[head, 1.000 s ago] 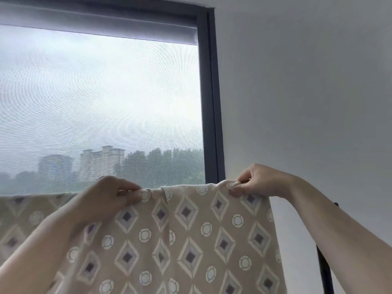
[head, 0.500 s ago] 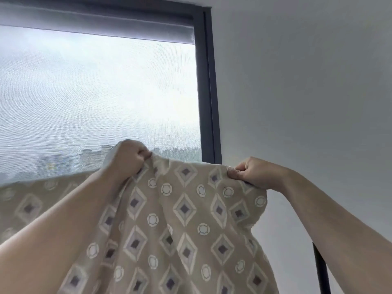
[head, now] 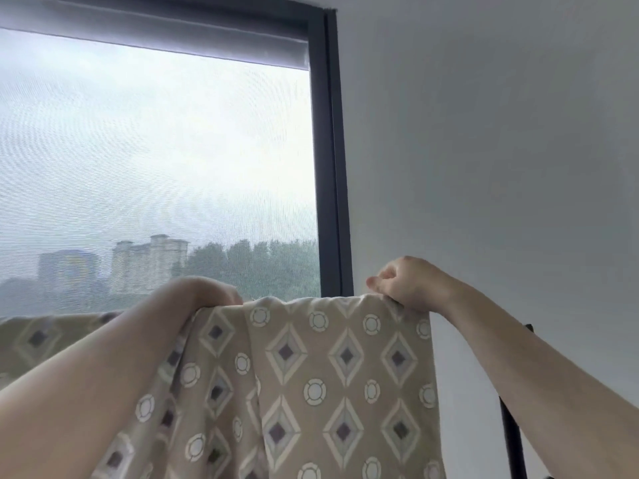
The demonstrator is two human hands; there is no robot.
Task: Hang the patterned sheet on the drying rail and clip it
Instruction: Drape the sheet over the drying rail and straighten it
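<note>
The patterned sheet (head: 311,375) is beige with diamonds and rings and hangs in front of me, its top edge straight and level. My left hand (head: 204,292) reaches over that edge near the middle, with its fingers hidden behind the cloth. My right hand (head: 404,281) is closed on the sheet's top right corner. The sheet hides the drying rail. A black upright post of the rack (head: 511,433) shows at the right, partly behind my right forearm. No clip is in view.
A large window (head: 155,167) with a dark frame (head: 332,160) and a rolled blind at its top fills the left. A plain white wall (head: 484,150) fills the right, close behind the rack.
My left hand had lifted the sheet's edge into a peak and has now come down. The top edge lies flat and level again. My right hand has kept its hold on the corner.
</note>
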